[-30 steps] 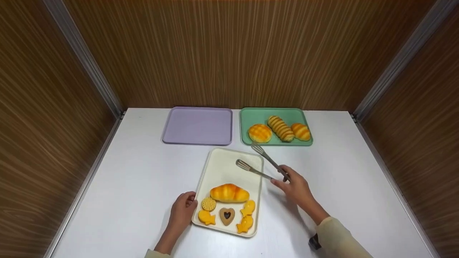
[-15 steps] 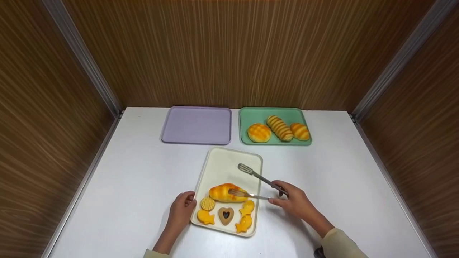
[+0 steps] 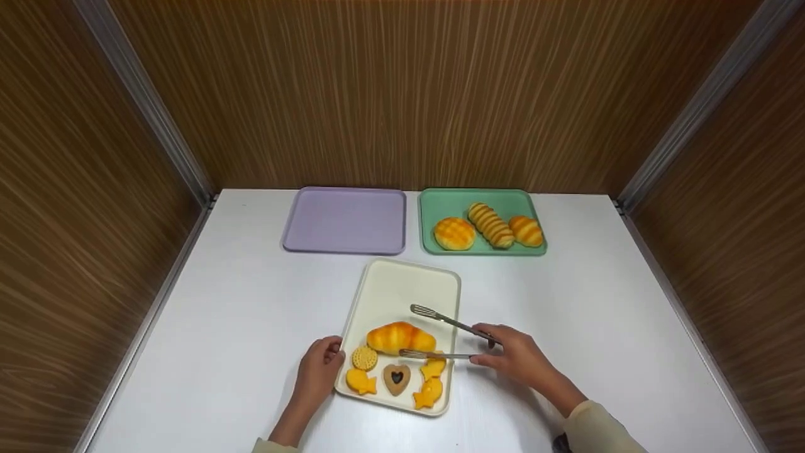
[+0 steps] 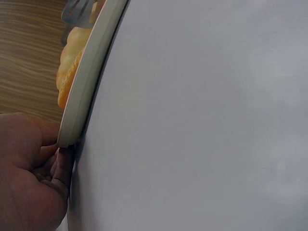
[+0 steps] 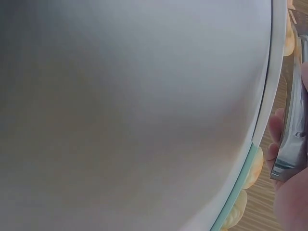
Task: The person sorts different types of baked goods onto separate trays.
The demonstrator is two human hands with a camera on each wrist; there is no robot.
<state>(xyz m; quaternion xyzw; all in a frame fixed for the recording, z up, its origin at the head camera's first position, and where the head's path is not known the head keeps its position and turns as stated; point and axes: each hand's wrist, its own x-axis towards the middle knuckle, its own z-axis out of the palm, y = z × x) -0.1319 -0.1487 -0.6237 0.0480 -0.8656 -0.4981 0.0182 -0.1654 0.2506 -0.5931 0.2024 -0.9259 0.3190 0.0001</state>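
Shows mostly white tabletop (image 5: 120, 96), darker toward the left. At the right edge, holds silvery tongs (image 5: 292, 144) in the partly cropped right hand (image 5: 294, 195), with fingertips just visible left of the metal. Also takes in the curving rim of a cream tray (image 5: 277, 57), a yellow-orange piece (image 5: 289, 42) just above it, and lower down a green tray (image 5: 236, 192) with bread (image 5: 255, 168) behind its rim, against wood-grain panelling (image 5: 260, 207).

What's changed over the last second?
The right hand has brought the spread tongs toward the person: in the head view one tip, earlier by the green tray, now shows just beyond the croissant, the other over its near edge. Nothing was grasped or released. The left hand stayed at the cream tray's edge; croissant and both trays look unmoved.
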